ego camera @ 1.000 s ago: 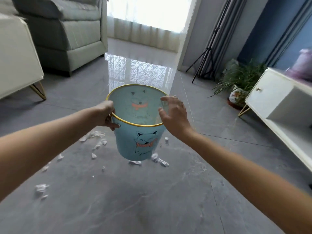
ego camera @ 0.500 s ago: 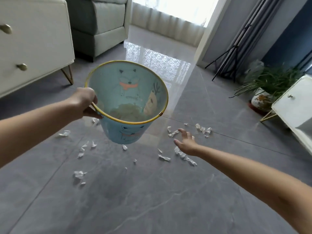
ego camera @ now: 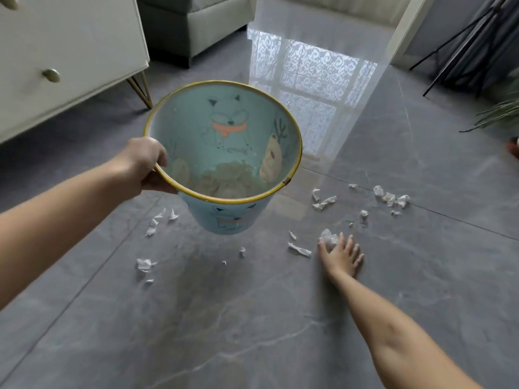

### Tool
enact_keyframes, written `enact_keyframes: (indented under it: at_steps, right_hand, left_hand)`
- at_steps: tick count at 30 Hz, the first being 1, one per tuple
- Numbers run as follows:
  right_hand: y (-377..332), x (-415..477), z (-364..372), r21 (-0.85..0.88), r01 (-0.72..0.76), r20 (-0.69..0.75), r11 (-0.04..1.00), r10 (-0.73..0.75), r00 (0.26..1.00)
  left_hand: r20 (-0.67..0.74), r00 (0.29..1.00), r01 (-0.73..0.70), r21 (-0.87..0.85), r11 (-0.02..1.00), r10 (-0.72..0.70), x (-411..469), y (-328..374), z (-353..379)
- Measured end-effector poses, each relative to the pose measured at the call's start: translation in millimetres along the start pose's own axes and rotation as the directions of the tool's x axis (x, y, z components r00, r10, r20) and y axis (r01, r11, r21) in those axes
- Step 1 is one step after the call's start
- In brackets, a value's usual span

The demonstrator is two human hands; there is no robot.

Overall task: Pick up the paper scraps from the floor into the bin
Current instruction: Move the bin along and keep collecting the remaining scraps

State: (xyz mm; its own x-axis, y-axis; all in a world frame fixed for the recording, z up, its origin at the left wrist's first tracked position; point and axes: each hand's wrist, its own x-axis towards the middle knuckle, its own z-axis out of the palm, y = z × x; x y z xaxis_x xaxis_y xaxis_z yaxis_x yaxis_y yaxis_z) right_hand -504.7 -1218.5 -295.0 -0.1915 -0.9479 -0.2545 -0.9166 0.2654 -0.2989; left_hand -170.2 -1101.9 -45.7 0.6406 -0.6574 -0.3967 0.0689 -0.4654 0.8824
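L hand (ego camera: 146, 164): gripping the bin (ego camera: 224, 217) by its rim, holding it tilted off the floor.
R hand (ego camera: 341, 255): lying open, fingers spread, touching a paper wad (ego camera: 328, 237) right of the bin.
Scraps (ego camera: 324, 203): lying left, right & below the bin.
Doing it well: prob. curling fingers round the wad, bringing the bin close.
Hard to see: bin contents showing blurry; can't tell if thumb's under the wad.

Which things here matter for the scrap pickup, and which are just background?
Job:
bin, gripped at the rim by the left hand
paper scraps on the floor
crumpled scrap at the right hand

Background:
white cabinet
sofa
tripod
plant
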Motion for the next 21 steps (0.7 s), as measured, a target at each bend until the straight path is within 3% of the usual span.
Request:
enact_keyframes:
  at_steps: [4, 6, 9, 16, 21]
  right_hand:
    - [-32.1, -10.7, 19.5, -0.014, 0.237, -0.011, 0.971, -0.237, 0.971]
    - [-44.5, -20.0, 27.1, -0.02, 0.393, 0.048, 0.919, -0.392, 0.919]
    - [-53.4, -33.2, 35.7, -0.162, 0.567, 0.139, 0.808, -0.55, 0.823]
    - [-79.2, -20.7, 28.4, -0.36, 0.623, 0.148, 0.695, -0.616, 0.773]
    - [-85.5, -15.9, 24.4, -0.357, 0.665, 0.197, 0.656, -0.643, 0.74]
  left_hand:
    - [-0.035, 0.999, -0.008, 0.013, 1.0, 0.009, -6.0, -11.1, -13.2]
    - [-0.039, 0.999, 0.007, 0.001, 1.0, -0.007, -8.6, -16.4, -19.4]
    - [-0.034, 0.999, 0.026, -0.043, 0.999, -0.027, -10.9, -24.9, -26.1]
    - [-0.026, 0.999, 0.039, -0.089, 0.995, -0.042, -12.0, -36.3, -30.9]
    - [-0.003, 0.998, 0.061, -0.115, 0.991, -0.062, -12.7, -41.8, -34.8]
